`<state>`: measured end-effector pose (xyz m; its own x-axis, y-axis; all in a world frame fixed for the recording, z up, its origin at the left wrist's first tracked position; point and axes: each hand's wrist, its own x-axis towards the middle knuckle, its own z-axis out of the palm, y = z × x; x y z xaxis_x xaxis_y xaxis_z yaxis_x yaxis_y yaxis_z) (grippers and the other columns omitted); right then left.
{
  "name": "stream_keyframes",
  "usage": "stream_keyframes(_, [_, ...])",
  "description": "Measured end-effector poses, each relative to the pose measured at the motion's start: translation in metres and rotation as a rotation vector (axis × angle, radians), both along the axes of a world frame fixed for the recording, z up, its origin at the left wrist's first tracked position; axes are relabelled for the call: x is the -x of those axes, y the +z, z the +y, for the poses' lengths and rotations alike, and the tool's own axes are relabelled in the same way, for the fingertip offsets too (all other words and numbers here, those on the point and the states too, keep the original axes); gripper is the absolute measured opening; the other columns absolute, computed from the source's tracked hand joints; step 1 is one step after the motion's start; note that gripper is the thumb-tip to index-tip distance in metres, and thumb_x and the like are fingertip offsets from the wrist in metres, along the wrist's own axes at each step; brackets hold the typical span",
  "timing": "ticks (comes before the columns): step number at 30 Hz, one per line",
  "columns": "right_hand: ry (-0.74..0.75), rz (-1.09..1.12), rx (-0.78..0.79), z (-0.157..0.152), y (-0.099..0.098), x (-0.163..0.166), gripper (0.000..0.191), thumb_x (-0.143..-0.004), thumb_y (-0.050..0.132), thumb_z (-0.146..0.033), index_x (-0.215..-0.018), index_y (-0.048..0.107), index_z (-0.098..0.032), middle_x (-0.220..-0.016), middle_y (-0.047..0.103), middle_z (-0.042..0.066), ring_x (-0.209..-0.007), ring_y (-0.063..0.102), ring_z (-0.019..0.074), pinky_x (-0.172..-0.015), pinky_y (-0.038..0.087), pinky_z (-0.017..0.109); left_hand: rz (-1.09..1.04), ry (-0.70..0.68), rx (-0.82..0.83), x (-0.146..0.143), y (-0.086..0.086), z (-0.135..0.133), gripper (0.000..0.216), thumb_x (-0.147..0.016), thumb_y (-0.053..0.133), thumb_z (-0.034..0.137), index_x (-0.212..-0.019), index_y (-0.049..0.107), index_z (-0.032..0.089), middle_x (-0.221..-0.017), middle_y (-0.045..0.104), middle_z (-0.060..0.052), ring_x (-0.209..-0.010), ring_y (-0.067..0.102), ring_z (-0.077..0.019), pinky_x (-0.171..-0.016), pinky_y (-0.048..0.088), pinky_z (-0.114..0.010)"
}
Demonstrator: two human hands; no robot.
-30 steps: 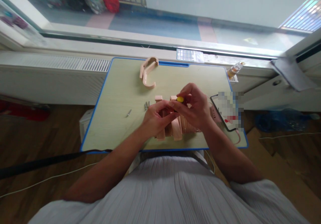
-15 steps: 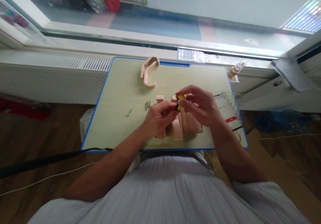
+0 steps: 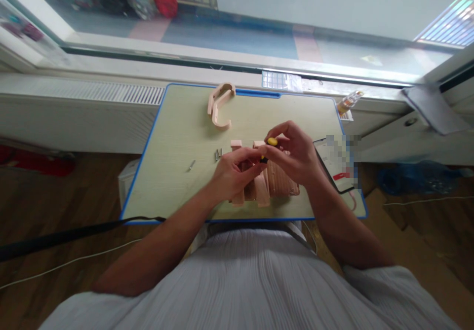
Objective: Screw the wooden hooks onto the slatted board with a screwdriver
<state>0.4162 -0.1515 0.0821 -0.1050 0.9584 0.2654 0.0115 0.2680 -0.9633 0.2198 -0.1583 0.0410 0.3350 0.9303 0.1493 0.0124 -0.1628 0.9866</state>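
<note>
My right hand [image 3: 292, 150] pinches the yellow-and-black handle of a short screwdriver [image 3: 272, 142] with thumb and fingers. Its lower end is hidden between the hands. My left hand [image 3: 237, 169] closes at the fingertips around that lower end, so the tip and any screw under it do not show. Beneath both hands lies a wooden piece [image 3: 284, 179] of ribbed brown boards, with pale curved wooden brackets [image 3: 262, 192] set across it. Several loose screws [image 3: 217, 155] lie left of the left hand, one screw [image 3: 191, 165] farther out.
Two pale wooden hooks [image 3: 221, 107] lie at the back of the blue-edged table [image 3: 170, 137]. A dark-edged tablet-like object [image 3: 329, 165], partly blurred out, lies at the right. A bottle [image 3: 350, 103] stands beyond the back right corner, near the windowsill. A black strap [image 3: 81, 234] crosses the lower left.
My right hand has turned about the screwdriver handle, its fingers shifting slightly up; the yellow top now faces the camera more. The left hand stays almost in place.
</note>
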Motion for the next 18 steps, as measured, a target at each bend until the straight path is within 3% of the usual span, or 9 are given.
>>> stream_keyframes(3, [0.139, 0.022, 0.052, 0.001, 0.004, -0.008, 0.033, -0.094, 0.092, -0.045, -0.118, 0.081, -0.025, -0.110, 0.081, 0.003, -0.070, 0.062, 0.0104, -0.059, 0.050, 0.029, 0.030, -0.023, -0.018, 0.001, 0.001, 0.001, 0.023, -0.095, 0.085, 0.038, -0.111, 0.085, 0.020, -0.091, 0.080, -0.002, -0.073, 0.062, -0.0123, -0.067, 0.049, -0.025])
stream_keyframes(6, [0.180, -0.004, 0.039, 0.001, 0.005, -0.012, 0.032, -0.096, 0.090, -0.046, -0.119, 0.083, -0.023, -0.108, 0.083, 0.004, -0.071, 0.065, 0.0113, -0.058, 0.051, 0.029, 0.047, -0.030, -0.037, 0.002, 0.001, 0.003, 0.023, -0.096, 0.082, 0.038, -0.110, 0.085, 0.020, -0.092, 0.080, -0.003, -0.073, 0.061, -0.0119, -0.067, 0.048, -0.024])
stream_keyframes(12, [0.025, -0.089, -0.041, -0.001, 0.002, -0.003, 0.041, -0.087, 0.098, -0.052, -0.101, 0.072, -0.024, -0.091, 0.074, -0.001, -0.070, 0.064, 0.0118, -0.060, 0.052, 0.029, 0.069, -0.008, -0.043, 0.003, -0.001, 0.002, 0.025, -0.095, 0.084, 0.042, -0.105, 0.083, 0.019, -0.086, 0.076, -0.002, -0.070, 0.057, -0.0112, -0.064, 0.045, -0.024])
stream_keyframes(18, [-0.070, -0.078, -0.103, 0.000, -0.006, 0.008, 0.049, -0.081, 0.102, -0.053, -0.089, 0.060, -0.028, -0.089, 0.065, -0.002, -0.076, 0.061, 0.0148, -0.059, 0.051, 0.030, 0.001, -0.008, 0.044, 0.002, -0.005, 0.003, 0.034, -0.087, 0.094, 0.046, -0.105, 0.082, 0.020, -0.075, 0.067, 0.002, -0.065, 0.051, -0.0111, -0.060, 0.039, -0.025])
